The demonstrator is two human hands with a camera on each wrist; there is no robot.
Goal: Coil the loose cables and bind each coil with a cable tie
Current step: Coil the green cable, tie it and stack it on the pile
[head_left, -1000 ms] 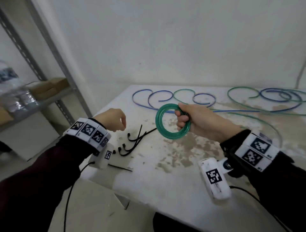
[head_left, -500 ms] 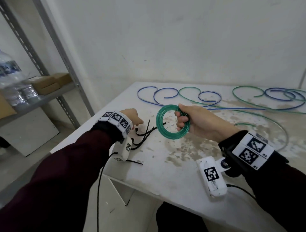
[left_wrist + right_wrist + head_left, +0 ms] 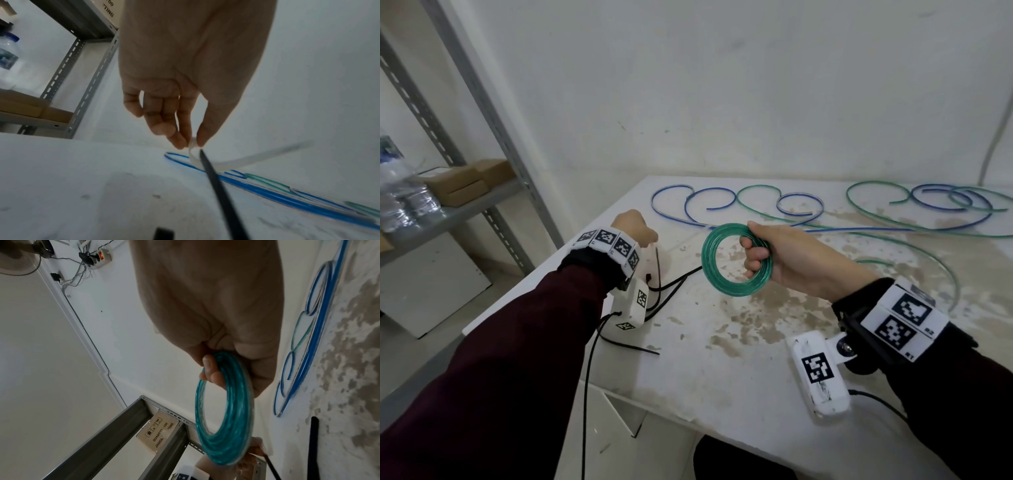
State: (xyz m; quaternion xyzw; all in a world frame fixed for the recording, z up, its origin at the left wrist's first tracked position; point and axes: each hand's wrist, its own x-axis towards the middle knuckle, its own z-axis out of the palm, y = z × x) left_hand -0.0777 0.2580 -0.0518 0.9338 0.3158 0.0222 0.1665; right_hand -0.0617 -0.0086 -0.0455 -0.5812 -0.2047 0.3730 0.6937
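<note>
Right hand (image 3: 787, 260) grips the green coil (image 3: 736, 263) above the counter (image 3: 722, 359); left hand (image 3: 185, 97) pinches what looks like a black cable tie (image 3: 222, 194).

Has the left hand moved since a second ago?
Yes. The left hand went forward over the white table, down onto the black cable ties.
</note>
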